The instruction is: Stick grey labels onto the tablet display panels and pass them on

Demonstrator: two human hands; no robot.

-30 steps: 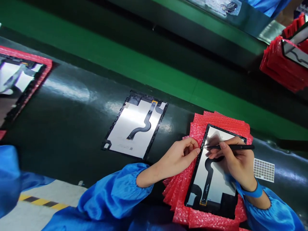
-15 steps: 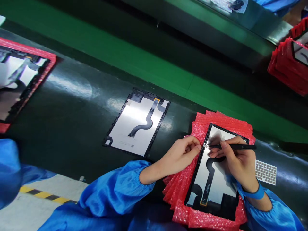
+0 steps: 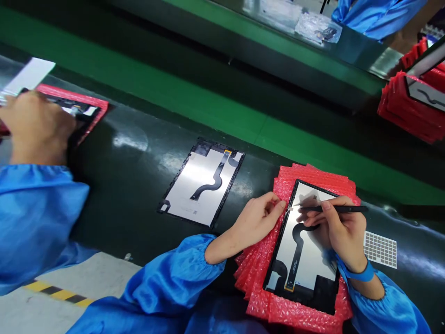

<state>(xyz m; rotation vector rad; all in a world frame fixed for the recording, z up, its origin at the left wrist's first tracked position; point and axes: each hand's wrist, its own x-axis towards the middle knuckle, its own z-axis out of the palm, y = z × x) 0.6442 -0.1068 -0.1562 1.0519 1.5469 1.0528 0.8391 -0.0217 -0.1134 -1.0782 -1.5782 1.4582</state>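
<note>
A tablet display panel (image 3: 309,260) lies back-up on a stack of red bubble wrap (image 3: 264,297), showing a silver back and a black flex cable. My right hand (image 3: 339,232) is closed on black tweezers (image 3: 342,209), whose tip touches the panel's upper left edge. My left hand (image 3: 259,220) rests on the bubble wrap beside that edge, fingers pinched close to the tweezer tip. Whether it holds anything is too small to see.
A second panel (image 3: 203,183) lies bare on the dark conveyor belt (image 3: 121,185). A sticker sheet (image 3: 380,249) lies right of my hand. At left, a co-worker's hand (image 3: 33,127) covers another panel on red wrap (image 3: 86,104). More red stacks (image 3: 406,109) stand at far right.
The view shifted right, bringing the co-worker's hand and sleeve into sight at the left. My hands hold almost the same pose at the panel's upper edge.
</note>
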